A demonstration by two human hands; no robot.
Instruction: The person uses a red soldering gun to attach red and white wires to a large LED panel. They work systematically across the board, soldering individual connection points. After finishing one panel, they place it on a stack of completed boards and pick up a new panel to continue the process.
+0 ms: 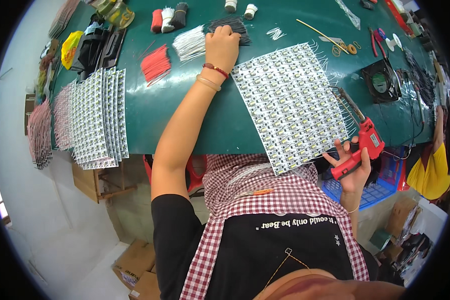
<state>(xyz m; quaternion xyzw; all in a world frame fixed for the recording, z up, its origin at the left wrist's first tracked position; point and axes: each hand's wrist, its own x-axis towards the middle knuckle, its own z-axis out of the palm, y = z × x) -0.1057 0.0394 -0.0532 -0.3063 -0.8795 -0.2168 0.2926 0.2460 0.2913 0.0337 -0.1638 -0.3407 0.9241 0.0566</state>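
Observation:
My left hand [222,48] lies at the near edge of a pile of black wires [237,29]. Its fingers are curled down onto the wires and the fingertips are hidden. In my right hand [354,167] is a red soldering gun [369,142], its metal tip pointing up and left over the edge of a large white circuit board panel [292,102]. The panel carries rows of small parts, and short wires stick out along its right edge. Left of the black pile are white wires [190,44] and red wires [155,65], laid loose.
Stacked panels [97,117] overhang the green table [150,115] at left. Wire bundles [168,20] stand at the back. A small black fan [381,80], pliers [377,44], a wooden stick [321,36] and rubber bands [352,49] lie at right. A blue crate [370,195] stands below.

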